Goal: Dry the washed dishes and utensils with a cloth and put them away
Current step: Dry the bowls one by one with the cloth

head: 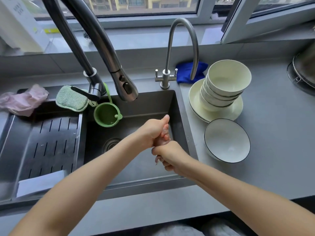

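Over the right side of the dark sink [177, 106], my left hand [153, 132] and my right hand [170, 155] both grip a small twisted pinkish cloth [164, 132], left hand above, right hand below. Most of the cloth is hidden inside my fists. On the grey counter to the right, several cream bowls [226, 82] are stacked on cream plates [237, 109]. A white bowl with a dark rim [226, 140] sits in front of them.
A large pull-down faucet [126, 86] and a slim curved tap [184, 48] rise behind the sink. A green sponge [71, 99], green strainer [106, 114], pink bag [22, 101], blue cloth [185, 72], slotted drain tray [51, 143] and metal pot lid [303, 70] lie around.
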`<action>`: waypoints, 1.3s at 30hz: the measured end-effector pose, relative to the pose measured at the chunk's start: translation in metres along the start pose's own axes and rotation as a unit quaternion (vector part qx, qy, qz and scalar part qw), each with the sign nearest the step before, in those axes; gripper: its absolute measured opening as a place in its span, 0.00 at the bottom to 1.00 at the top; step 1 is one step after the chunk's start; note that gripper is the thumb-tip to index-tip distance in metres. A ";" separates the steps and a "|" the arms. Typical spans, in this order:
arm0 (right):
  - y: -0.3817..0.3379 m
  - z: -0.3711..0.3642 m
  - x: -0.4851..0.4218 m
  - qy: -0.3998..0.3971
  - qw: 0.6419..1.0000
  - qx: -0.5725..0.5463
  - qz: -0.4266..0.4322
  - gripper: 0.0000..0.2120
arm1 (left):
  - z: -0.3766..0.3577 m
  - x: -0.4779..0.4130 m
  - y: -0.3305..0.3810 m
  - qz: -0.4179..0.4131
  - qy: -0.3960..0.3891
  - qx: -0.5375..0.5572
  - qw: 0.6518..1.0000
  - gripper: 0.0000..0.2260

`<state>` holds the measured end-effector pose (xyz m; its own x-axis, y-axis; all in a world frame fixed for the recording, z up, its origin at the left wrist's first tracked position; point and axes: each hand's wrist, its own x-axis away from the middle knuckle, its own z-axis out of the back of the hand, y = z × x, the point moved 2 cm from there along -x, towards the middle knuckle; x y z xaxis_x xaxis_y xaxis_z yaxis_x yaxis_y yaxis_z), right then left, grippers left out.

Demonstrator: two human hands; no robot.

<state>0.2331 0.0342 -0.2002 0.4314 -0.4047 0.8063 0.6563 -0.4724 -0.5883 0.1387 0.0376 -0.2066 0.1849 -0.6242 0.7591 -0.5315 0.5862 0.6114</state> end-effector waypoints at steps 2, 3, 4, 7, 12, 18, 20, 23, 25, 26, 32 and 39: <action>0.004 -0.002 -0.006 0.046 0.998 0.028 0.028 0.08 | -0.002 -0.009 -0.005 -0.002 0.047 -0.028 0.999 0.25; 0.006 -0.003 -0.010 0.068 0.996 0.040 0.040 0.07 | -0.003 -0.013 -0.007 -0.002 0.073 -0.041 0.997 0.25; 0.008 -0.003 -0.015 0.085 0.994 0.050 0.053 0.07 | -0.003 -0.016 -0.008 0.000 0.099 -0.055 0.994 0.25; 0.017 -0.004 -0.027 0.137 0.982 0.096 0.085 0.07 | -0.006 -0.020 -0.013 -0.005 0.160 -0.066 0.985 0.24; 0.026 0.004 -0.032 0.153 0.972 0.137 0.111 0.05 | -0.008 -0.028 -0.021 -0.004 0.172 -0.040 0.984 0.21; 0.015 0.043 -0.019 0.017 0.987 0.110 0.115 0.20 | 0.000 -0.003 0.002 -0.031 0.009 -0.202 0.979 0.14; 0.002 0.060 -0.005 -0.023 0.984 0.101 0.146 0.16 | 0.001 0.003 0.011 -0.029 -0.045 -0.202 0.978 0.17; -0.014 0.084 0.020 -0.059 0.980 0.063 0.180 0.11 | 0.008 0.002 0.017 -0.021 -0.051 -0.115 0.992 0.23; -0.014 0.102 0.028 -0.005 0.972 0.101 0.213 0.15 | 0.010 -0.003 0.014 -0.009 -0.012 -0.097 0.995 0.22; -0.012 0.113 0.032 0.051 0.963 0.131 0.232 0.16 | 0.006 -0.005 0.010 0.000 -0.001 -0.105 0.994 0.22; -0.012 0.185 0.070 0.171 0.937 0.102 0.286 0.15 | -0.057 -0.014 -0.020 0.022 -0.011 -0.206 0.978 0.24; 0.006 0.266 0.092 0.226 0.920 0.101 0.303 0.11 | -0.122 -0.031 -0.054 0.031 -0.016 -0.164 0.986 0.21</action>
<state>0.4409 0.2021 -0.1126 0.4840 -0.8524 0.1981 0.5005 0.0840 -0.8616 0.2631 0.0884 -0.2361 0.1312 -0.5947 0.7932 -0.2436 0.7562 0.6073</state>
